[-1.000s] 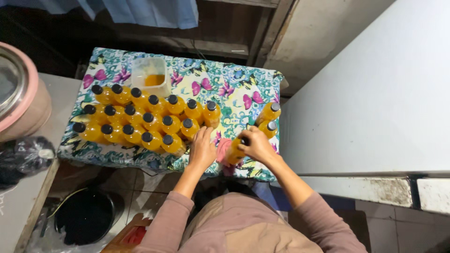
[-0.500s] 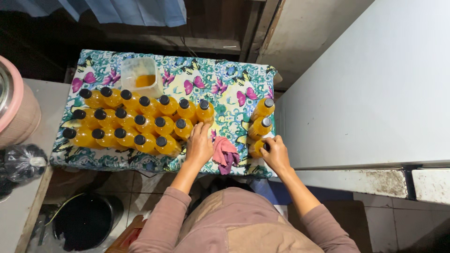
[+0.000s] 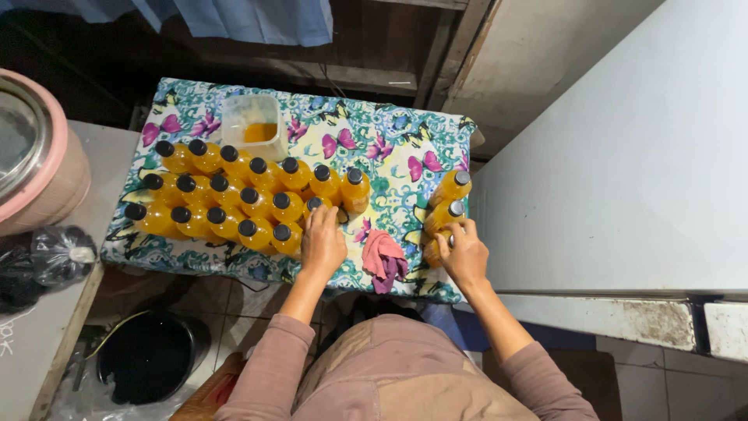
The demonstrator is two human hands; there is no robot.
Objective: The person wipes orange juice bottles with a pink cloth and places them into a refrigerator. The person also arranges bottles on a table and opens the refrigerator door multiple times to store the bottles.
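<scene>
Gripping the nearest bottle (image 3: 433,248) of a three-bottle row at the counter's (image 3: 389,148) right edge, right hand (image 3: 464,256) has fingers curled round it. Left hand (image 3: 322,242) lies palm down, fingers loosely spread, on a capped bottle (image 3: 313,206) at the near right corner of the big orange-bottle cluster (image 3: 234,195) (can't tell if it actually grasps it). Pink cloth (image 3: 383,259) sits crumpled between the hands, touching neither. Butterfly-print cover spans the counter. Further back: clear tub (image 3: 253,125) with orange liquid, just behind the cluster. Far left: pink-rimmed pot (image 3: 35,164), black plastic bag (image 3: 54,253) near it.
</scene>
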